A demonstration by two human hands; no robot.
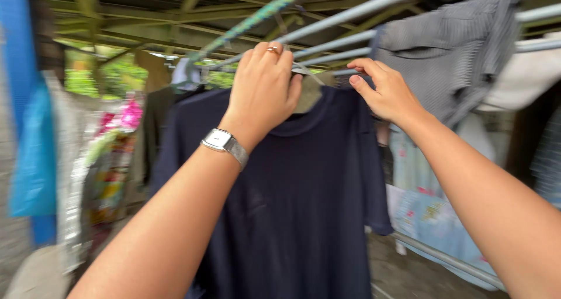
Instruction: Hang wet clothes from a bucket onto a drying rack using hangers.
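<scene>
— What are the two hands doing up by the rails?

— The left hand [263,88] is raised with its fingers curled shut around the top of a hanger [308,83], right at the neck of a navy T-shirt [292,199]. A square silver wristwatch [224,142] sits on that wrist and a ring [273,50] shows on one finger.

— And the right hand?

— The right hand [385,91] pinches the shirt's shoulder seam between thumb and fingertips, just beside the collar.

— Where does the shirt hang?

— It hangs straight down in the middle of the view, just under the grey metal rails [350,42] that run overhead, between the two forearms. Whether the hanger's hook is over a rail cannot be told; the left hand covers it.

— What else is close?

— A grey striped garment [450,47] is draped over the rails to the right, with pale blue printed cloth [432,211] below it. To the left hangs a dark olive garment [155,123], and further left a blurred blue sheet [29,153].
</scene>
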